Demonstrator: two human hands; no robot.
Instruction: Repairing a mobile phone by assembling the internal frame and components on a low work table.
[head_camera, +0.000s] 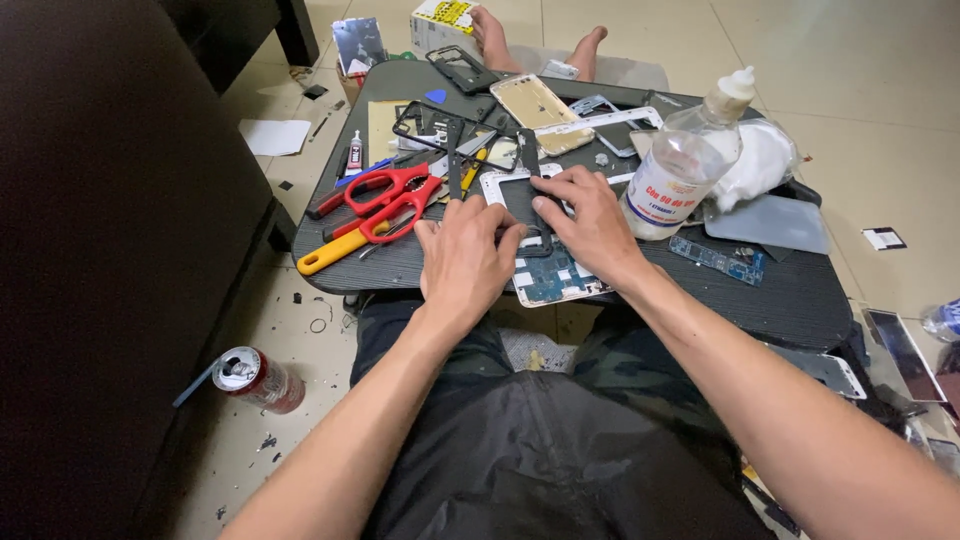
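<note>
Both hands press on an opened white-framed phone (525, 235) at the table's (800, 295) near edge, its long axis running away from me. I see my left hand (462, 262) flat on it, my right hand (590, 222) pinching its black panel. Just right stands a clear bottle (680, 165), liquid low inside.

Red-handled scissors (392, 200) lie just left of the left hand (462, 262), over a yellow-handled tool (330, 253). A clear plastic bottle (688, 160) stands just right of the right hand (590, 222), with a blue circuit strip (718, 258) beyond it. A gold phone back (536, 106) lies farther ahead of both hands. A drink can (256, 376) lies on the floor, well left of the left forearm
</note>
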